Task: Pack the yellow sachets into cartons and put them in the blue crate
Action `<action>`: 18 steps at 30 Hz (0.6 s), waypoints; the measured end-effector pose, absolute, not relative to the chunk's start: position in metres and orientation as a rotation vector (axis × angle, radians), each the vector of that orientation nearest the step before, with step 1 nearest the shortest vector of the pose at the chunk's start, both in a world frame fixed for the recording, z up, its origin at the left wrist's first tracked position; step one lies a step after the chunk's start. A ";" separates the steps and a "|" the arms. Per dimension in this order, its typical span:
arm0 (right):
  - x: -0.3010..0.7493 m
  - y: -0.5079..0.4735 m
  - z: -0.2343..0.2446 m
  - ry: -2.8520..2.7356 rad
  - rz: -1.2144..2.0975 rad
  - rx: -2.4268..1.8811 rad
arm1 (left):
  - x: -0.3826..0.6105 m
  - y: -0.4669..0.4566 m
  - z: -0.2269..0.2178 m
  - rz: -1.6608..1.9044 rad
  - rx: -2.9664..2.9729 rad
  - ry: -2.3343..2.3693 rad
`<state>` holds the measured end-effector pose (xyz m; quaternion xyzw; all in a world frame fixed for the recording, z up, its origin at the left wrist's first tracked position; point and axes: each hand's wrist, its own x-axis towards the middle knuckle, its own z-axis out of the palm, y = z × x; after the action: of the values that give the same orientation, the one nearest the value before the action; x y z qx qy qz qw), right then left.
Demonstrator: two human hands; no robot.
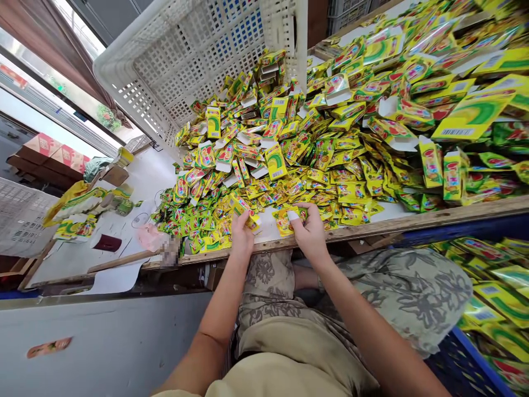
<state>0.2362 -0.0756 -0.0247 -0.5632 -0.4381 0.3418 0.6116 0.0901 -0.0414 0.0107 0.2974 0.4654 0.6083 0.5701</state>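
Note:
My left hand (242, 237) is closed round a small yellow carton (239, 204) at the front edge of the table. To its right, my right hand (311, 231) pinches a small yellow candy packet (281, 221) between thumb and fingers. Something white covers the tip of the right thumb. A strip of white tabletop shows between the two hands. Beyond them lies a heap of yellow and green packets (297, 190), mixed with small printed cartons (275, 161), some with white flaps standing open.
A white plastic basket (144, 60) lies tipped behind the heap, its cartons spilling out. More flat cartons (475, 116) cover the right side. A blue crate (475, 358) of cartons stands low at right. A wooden rim (413, 218) edges the table.

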 end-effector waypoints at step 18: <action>0.278 -0.082 -0.033 -0.950 1.567 -0.815 | 0.113 -0.049 0.017 0.794 0.952 0.962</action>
<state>0.2776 -0.0823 -0.0329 -0.3426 -0.3995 0.6585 0.5380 0.1133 -0.0495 0.0174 0.4287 0.4333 0.3574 0.7076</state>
